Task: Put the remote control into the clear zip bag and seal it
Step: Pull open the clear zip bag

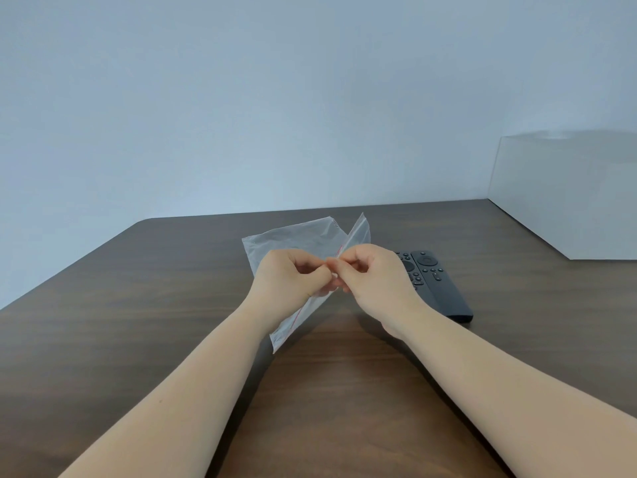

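A clear zip bag (pixel 296 236) with a thin red line along its zip edge is held up above the table, tilted. My left hand (pixel 287 279) and my right hand (pixel 370 279) both pinch the zip edge near its middle, fingertips almost touching each other. Two black remote controls lie side by side on the table just right of my right hand; the nearer remote control (pixel 444 288) shows fully, the other remote (pixel 406 265) is partly hidden behind my right hand. Nothing is inside the bag.
The dark wooden table (pixel 138 322) has a rounded far left corner. A white box or panel (pixel 568 194) stands at the far right against the pale wall.
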Motion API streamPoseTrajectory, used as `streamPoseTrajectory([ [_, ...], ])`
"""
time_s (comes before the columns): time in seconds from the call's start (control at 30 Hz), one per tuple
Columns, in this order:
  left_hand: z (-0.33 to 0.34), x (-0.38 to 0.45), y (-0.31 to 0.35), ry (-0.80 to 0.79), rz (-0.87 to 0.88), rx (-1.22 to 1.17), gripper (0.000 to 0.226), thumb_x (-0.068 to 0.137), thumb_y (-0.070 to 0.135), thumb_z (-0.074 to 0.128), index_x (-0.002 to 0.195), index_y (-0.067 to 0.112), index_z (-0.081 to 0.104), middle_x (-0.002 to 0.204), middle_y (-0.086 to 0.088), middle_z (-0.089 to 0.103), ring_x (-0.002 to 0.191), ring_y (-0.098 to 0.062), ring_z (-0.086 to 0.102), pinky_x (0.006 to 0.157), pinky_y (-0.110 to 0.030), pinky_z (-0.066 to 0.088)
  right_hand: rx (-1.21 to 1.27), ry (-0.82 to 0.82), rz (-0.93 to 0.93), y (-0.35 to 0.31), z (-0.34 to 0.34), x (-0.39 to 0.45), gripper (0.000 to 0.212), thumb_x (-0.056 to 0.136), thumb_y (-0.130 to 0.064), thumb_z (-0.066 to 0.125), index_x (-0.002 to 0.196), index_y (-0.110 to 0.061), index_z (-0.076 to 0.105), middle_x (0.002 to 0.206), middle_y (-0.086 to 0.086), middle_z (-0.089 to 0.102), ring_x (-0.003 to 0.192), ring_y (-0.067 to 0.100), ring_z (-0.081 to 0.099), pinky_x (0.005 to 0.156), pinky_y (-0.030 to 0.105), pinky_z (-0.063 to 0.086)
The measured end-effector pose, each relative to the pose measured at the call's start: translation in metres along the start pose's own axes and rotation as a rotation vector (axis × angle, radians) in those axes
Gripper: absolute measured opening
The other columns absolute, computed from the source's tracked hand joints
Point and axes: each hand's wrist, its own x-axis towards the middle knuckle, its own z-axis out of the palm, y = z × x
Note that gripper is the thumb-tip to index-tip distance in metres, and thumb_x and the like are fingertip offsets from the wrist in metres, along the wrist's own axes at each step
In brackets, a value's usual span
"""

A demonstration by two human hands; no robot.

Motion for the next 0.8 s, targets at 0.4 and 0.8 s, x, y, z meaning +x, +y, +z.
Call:
streamPoseTrajectory([
  [0.4, -0.032, 0.023, -0.021, 0.452, -0.088, 0.218, 0.015, 0.085, 0.012, 0.046, 0.082, 0.009, 0.061, 0.056, 0.008, 0.064, 0.053, 0.003, 0.058, 0.053, -0.02, 0.038, -0.329, 0.022, 0.11, 0.002, -0.007, 0.001, 0.022, 0.078, -0.021, 0.057, 0.062, -0.006, 0.052, 0.081, 0.026, 0.069, 0.06, 0.02, 0.047, 0.058, 0.031, 0.039],
  [0.8, -0.036, 0.021, -0.018, 0.158, 0.195, 0.287, 0.035, 0.078, -0.005, 0.047, 0.091, 0.017, 0.071, 0.089, 0.011, 0.055, 0.066, 0.003, 0.049, 0.063, 0.0, 0.038, -0.579, 0.045, -0.123, 0.0, -0.007, -0.003, 0.024, 0.082, -0.005, 0.048, 0.094, -0.015, 0.03, 0.066, 0.005, 0.053, 0.061, 0.029, 0.053, 0.051, 0.034, 0.037],
])
